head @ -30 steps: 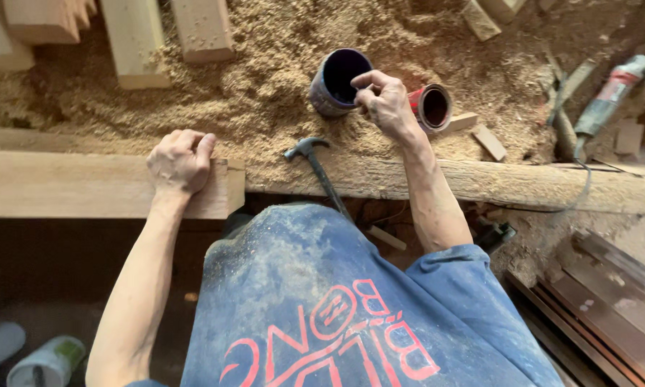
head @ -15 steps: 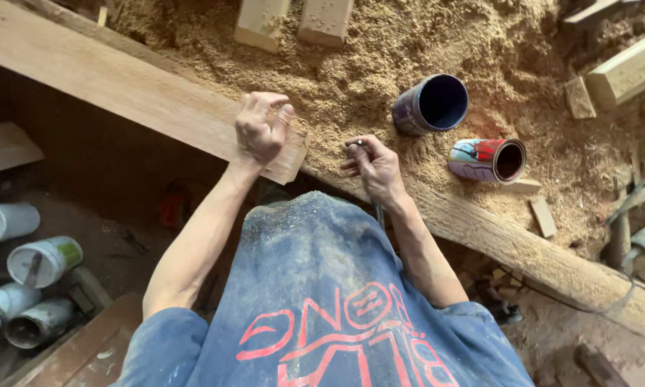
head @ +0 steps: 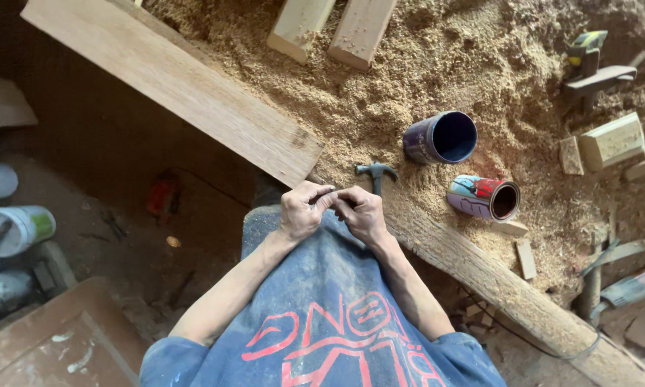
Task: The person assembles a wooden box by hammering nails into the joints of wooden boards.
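Note:
My left hand and my right hand are together in front of my chest, over my blue shirt. Their fingertips pinch a small thin dark piece, too small to identify. Just beyond the hands a hammer lies on the sawdust, head up against the bench edge. A long wooden plank runs diagonally from the upper left and ends just left of my left hand. A dark blue can lies open on its side, with a red and blue can beside it.
Sawdust covers the bench, which has a rough wooden beam as its front edge. Two wood blocks lie at the top, with more blocks and tools on the right. Paint tubs stand on the floor at left.
My left hand has come off the plank end and my right hand has drawn back from the cans. Both now meet at my chest, pinching a small piece. The view has shifted.

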